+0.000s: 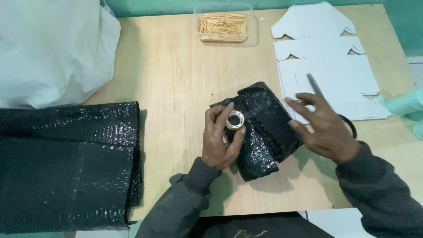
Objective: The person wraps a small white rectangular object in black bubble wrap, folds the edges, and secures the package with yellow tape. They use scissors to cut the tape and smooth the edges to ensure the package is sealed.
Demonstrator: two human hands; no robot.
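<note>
The left hand (220, 141) grips a small tape roll (235, 120) against the black bubble-wrap parcel (264, 132); the open right hand (324, 128) presses its side. White card cutouts (326, 75) and scissors (315, 84) crowd the right, folded black bubble wrap (66, 167) the left. Bare wooden tabletop (176, 70) lies open beyond.

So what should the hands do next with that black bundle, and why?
Probably draw the tape roll in the left hand further around the black bubble-wrap parcel while the right hand presses the wrap flat. A tape strip already runs across the top, and the parcel's lower end looks loose.
</note>
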